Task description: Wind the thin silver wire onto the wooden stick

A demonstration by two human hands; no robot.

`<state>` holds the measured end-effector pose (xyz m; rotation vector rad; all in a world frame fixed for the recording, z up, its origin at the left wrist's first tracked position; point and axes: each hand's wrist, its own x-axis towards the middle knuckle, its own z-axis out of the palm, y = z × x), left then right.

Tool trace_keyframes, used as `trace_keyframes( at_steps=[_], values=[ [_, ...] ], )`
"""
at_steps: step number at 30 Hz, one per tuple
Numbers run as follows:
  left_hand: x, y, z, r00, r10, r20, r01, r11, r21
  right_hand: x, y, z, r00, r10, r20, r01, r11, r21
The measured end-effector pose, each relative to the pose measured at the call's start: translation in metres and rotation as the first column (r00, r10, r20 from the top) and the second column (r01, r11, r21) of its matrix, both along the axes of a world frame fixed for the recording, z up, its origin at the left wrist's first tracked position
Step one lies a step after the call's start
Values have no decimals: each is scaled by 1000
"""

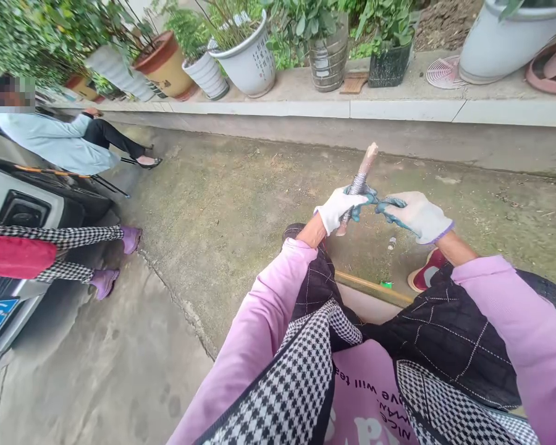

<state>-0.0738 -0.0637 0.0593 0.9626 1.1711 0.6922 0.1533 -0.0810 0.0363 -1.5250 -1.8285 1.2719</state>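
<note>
My left hand point(339, 207), in a white work glove with a green palm, grips a short wooden stick point(367, 158) wound with grey thread around its middle. The stick tilts up and to the right, its bare pale tip above the glove. My right hand point(417, 215), gloved the same way, is just right of the stick, its fingertips pinching something thin at the wound part; I cannot tell whether it is a thread end. Both hands hover above my knees, which wear dark quilted trousers. Pink sleeves cover my arms.
Below my hands lie a long yellowish pole point(375, 289), a small white object point(391, 243) and my red shoe point(424, 272) on mossy concrete. Potted plants point(249, 57) line a raised ledge point(398, 109) behind. At left sit two people point(69, 143) beside a parked vehicle point(23, 210).
</note>
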Motion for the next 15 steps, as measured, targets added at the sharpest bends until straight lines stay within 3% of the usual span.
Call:
trace_keyframes(
  at_steps=[7, 15],
  values=[
    [23, 47, -14, 982, -185, -35, 186, 982, 28, 11, 30, -11, 954, -26, 297, 22, 1000, 16],
    [45, 73, -41, 994, -105, 8, 105, 993, -44, 14, 34, -5, 918, -79, 390, 103, 994, -41]
  ],
)
